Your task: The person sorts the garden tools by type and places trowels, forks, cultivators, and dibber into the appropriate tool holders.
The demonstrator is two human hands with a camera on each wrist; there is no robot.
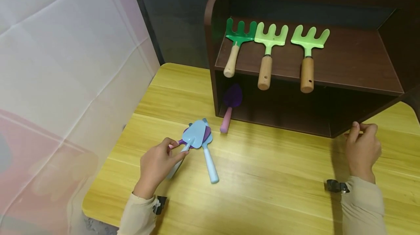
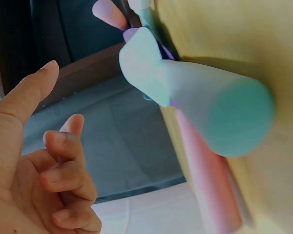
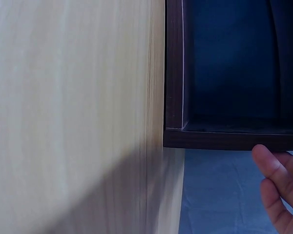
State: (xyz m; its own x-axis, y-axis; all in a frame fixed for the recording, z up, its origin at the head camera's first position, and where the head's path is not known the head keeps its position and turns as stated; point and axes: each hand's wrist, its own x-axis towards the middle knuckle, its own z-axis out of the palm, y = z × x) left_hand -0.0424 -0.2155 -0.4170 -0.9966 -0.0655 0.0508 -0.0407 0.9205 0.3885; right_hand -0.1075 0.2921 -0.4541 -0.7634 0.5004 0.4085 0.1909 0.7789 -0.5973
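Observation:
Beside a small pile of toy-like trowels is my left hand [image 1: 155,165]. On top lies a light blue trowel [image 1: 195,131], over a purple trowel [image 1: 207,132] and another light blue trowel [image 1: 210,164]. In the left wrist view, a gap separates the thumb and loosely bent fingers from the pale blue trowel handle [image 2: 234,117]; a pink handle [image 2: 205,170] lies below it. My right hand [image 1: 364,151] touches the near right edge of the dark brown shelf [image 1: 279,127]. The right wrist view shows one fingertip against the side panel [image 3: 224,140]; other fingertips are partly out of frame.
On the upper board lie a dark green hand fork [image 1: 241,37] and two light green ones, one in the middle [image 1: 271,39] and one farther right [image 1: 308,42]. A purple trowel with a pink handle [image 1: 226,120] lies in the lower compartment, its handle overhanging the yellow wooden table [image 1: 262,176].

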